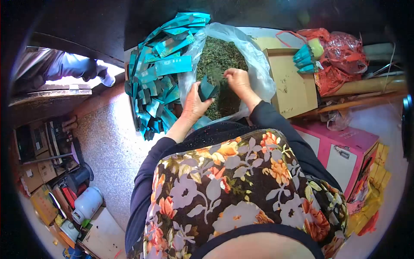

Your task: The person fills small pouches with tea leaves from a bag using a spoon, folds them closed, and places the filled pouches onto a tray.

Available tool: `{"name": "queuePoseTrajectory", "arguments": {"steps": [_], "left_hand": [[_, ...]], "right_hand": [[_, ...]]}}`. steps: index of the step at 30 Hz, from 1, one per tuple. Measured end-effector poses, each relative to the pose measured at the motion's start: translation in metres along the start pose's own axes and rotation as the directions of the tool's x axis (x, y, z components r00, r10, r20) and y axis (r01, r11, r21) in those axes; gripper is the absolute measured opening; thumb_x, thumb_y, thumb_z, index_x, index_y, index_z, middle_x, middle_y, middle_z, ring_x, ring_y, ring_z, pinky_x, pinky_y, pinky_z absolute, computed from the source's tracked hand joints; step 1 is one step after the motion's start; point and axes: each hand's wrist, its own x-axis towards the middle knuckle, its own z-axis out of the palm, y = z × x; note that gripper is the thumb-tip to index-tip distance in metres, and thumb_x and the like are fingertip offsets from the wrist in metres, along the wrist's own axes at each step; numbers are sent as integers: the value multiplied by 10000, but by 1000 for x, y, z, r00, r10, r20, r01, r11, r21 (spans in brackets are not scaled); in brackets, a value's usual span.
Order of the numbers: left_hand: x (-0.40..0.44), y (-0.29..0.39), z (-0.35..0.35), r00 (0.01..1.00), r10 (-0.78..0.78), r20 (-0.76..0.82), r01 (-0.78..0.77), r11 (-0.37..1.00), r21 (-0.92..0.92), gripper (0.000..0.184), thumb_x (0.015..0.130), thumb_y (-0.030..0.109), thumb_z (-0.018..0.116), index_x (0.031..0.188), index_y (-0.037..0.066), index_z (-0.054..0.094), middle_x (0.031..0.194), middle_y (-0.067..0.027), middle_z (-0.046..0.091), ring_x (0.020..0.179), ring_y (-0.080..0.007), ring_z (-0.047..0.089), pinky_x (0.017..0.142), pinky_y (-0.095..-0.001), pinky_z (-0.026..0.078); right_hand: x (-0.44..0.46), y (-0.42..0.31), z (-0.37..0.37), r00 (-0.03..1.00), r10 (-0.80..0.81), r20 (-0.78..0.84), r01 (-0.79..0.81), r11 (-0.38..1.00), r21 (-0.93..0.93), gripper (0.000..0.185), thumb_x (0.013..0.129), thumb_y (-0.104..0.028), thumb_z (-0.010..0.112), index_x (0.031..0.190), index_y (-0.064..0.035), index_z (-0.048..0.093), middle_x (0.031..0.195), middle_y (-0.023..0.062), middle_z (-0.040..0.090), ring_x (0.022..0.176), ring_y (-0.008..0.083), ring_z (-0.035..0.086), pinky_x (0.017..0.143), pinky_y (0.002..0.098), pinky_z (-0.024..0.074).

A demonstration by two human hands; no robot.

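Observation:
In the head view, my left hand [196, 103] grips a small dark teal packet [208, 88] between thumb and fingers, its mouth turned up. Just right of it, my right hand [238, 81] is closed with fingertips pinched together; what they hold, if anything, is hidden. Both hands are over a big clear plastic bag [261, 71], its rim folded wide. Dried green leaves [220, 54] fill the bag. Left of the bag lies a large heap of teal packets [172, 65], several of them overlapping and standing at angles.
An open cardboard box [293, 93] stands right of the bag, with a bundle of teal packets [305, 59] at its corner. Red plastic bags [343, 49] lie beyond it. A pink box [345, 138] sits lower right. A gas cylinder [88, 203] and another person's sleeve [73, 69] are at left.

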Motion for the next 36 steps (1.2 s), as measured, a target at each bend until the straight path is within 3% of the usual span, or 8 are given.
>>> {"name": "queuePoseTrajectory", "arguments": {"steps": [5,8,12,16,19,25,31,36], "left_hand": [[2,5,-1,999,-40,28,40,999,10,708,625,157,809,1193,24,407,1047,-174,566,981,-285,570,871,-354,453],[4,7,0,999,-26,27,24,999,46,723,625,159,812,1204,17,403,1048,-176,570,983,-291,572,876,-358,450],[12,3,6,1000,9,10,-9,999,51,736,616,172,821,1206,19,408,1057,-181,584,993,-297,578,873,-359,453],[21,14,5,997,-45,65,41,997,72,726,612,173,821,1203,50,417,1048,-179,582,992,-319,577,863,-368,456],[25,19,4,996,-30,83,25,997,67,707,610,167,815,1187,49,423,1045,-188,580,995,-338,574,857,-384,456],[25,21,0,998,-22,62,18,998,54,687,606,158,810,1168,49,431,1033,-196,585,1001,-344,575,843,-393,461],[25,19,0,998,44,53,-47,997,56,691,608,150,810,1174,50,427,1063,-197,574,1004,-351,574,842,-391,464],[25,22,0,999,36,13,-36,999,26,682,604,126,805,1167,44,429,1009,-209,591,950,-380,583,803,-430,480]], "right_hand": [[-2,-5,-41,996,89,-28,-79,963,259,150,755,-34,562,786,-55,708,639,-3,641,556,45,546,512,226,439],[-5,-15,-68,997,76,-27,-61,933,354,169,771,2,554,839,-45,701,645,-21,621,552,38,537,505,196,417],[-7,-36,-94,993,-9,-116,54,919,392,124,735,-25,584,777,-60,695,624,44,636,562,104,584,545,250,457],[-13,-73,-109,911,-386,-147,399,914,77,55,726,-41,593,736,-67,640,727,98,645,670,275,625,603,338,498],[-17,-88,-105,735,-666,127,674,698,-241,57,700,-41,606,734,-86,596,664,66,559,678,270,593,592,375,487],[-15,-105,-122,767,-642,2,603,719,-345,92,698,-21,576,747,-93,606,657,66,554,646,259,589,577,357,484],[-19,-104,-107,662,-707,249,747,595,-297,86,639,-65,604,670,-99,532,672,37,541,680,225,583,614,345,498],[-14,-113,-123,712,-698,75,675,651,-347,104,661,-24,575,738,-93,572,663,54,519,656,241,565,566,353,474]]}}
